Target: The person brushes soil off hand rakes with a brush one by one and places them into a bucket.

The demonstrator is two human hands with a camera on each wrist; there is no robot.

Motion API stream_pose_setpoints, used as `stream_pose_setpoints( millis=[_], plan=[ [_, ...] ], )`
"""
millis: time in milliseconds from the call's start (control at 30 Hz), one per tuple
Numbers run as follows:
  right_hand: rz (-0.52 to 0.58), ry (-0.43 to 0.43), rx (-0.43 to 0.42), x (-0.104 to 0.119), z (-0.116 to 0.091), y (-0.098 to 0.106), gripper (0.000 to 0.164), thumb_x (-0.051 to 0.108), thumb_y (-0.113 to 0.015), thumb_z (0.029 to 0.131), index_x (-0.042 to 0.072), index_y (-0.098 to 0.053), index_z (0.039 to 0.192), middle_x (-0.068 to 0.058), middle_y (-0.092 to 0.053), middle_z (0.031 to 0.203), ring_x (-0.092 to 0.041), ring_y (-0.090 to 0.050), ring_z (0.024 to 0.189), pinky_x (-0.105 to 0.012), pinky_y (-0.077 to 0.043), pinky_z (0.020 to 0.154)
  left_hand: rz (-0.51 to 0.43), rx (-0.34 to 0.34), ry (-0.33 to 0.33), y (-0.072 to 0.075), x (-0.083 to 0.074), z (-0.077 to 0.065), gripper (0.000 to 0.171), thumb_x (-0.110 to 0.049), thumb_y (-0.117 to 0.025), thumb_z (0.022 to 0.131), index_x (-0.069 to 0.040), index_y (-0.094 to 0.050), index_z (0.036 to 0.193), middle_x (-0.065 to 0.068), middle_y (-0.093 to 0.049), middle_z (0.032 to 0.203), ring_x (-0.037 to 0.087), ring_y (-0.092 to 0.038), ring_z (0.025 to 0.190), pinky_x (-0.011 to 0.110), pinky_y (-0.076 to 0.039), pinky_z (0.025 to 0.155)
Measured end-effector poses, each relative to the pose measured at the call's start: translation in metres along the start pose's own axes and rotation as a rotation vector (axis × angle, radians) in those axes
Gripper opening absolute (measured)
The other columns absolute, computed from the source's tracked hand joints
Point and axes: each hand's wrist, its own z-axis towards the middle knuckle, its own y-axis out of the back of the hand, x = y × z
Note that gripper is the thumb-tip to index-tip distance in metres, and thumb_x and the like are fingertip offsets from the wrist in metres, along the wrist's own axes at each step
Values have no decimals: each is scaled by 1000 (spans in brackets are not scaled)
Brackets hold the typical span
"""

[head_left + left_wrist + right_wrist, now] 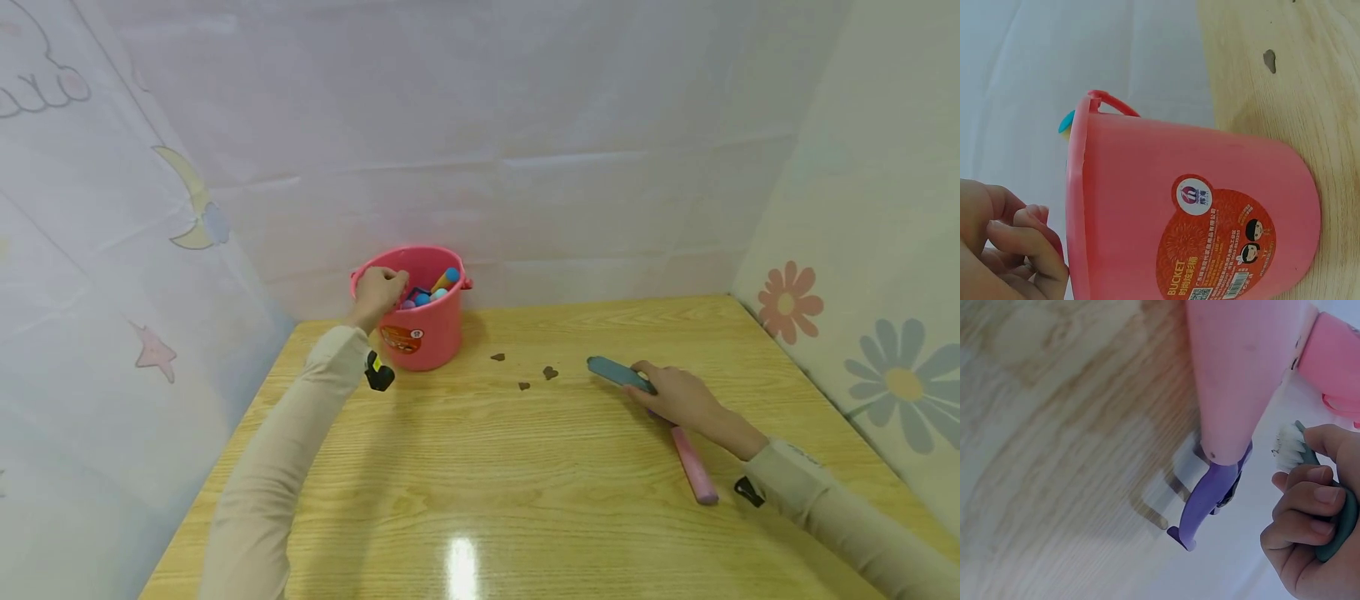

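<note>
My right hand (678, 400) grips a grey-green brush (1342, 528) above the right side of the table, its white bristles showing in the right wrist view. Below that hand lies a tool with a pink handle (693, 467) and a curved purple head (1207, 497). Over the near left rim of a pink bucket (435, 337), my left hand (378, 293) has its fingers curled. A small pink-red piece (1055, 239) shows between those fingers, close to the rim; I cannot tell if it belongs to the bucket.
Inside the bucket are several items, among them a yellow tube with a blue end (446, 280) and round blue ones. Small brown bits (551, 372) lie mid-table. White printed sheets (570, 167) rise behind and beside the wooden table (480, 467).
</note>
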Motion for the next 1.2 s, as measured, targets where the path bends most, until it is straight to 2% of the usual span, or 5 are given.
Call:
stream_pose_setpoints(
  millis=[200,433,567,1000,1200],
  plan=[
    [2,-20,21,0,-2,2,48,29,-64,97,-10,-56,124,3,-45,58,-10,-38,46,-28,-28,44,63,-52,-42,-9,-4,-9,37,-25,-47,97,-12,-41,63,-2,-37,50,14,-38,46,27,-31,47],
    [-8,-34,9,-4,-4,3,47,29,-65,96,-9,-57,124,3,-42,57,-11,-38,48,-28,-28,44,79,-98,-114,-24,-9,-16,35,-23,-48,98,-10,-44,66,0,-37,52,14,-36,45,25,-28,45],
    [-5,-42,15,-6,-5,4,48,29,-65,97,-9,-56,126,3,-44,59,-11,-39,49,-28,-27,45,70,-120,-103,-30,-11,-23,29,-24,-50,98,-8,-51,74,2,-42,57,16,-41,50,25,-31,47],
    [14,-64,16,-12,-8,6,50,29,-64,97,-10,-54,127,0,-52,62,-12,-45,48,-28,-32,44,51,-124,-155,-49,-17,-32,36,-41,-57,99,-7,-58,87,1,-50,68,14,-44,55,24,-33,47],
    [7,-72,-1,-16,-9,4,49,26,-65,96,-10,-53,127,-3,-54,63,-13,-44,47,-29,-31,43,62,-114,-227,-60,-17,-39,24,-26,-52,99,-5,-61,92,4,-55,76,15,-46,61,26,-36,54]
  ],
)
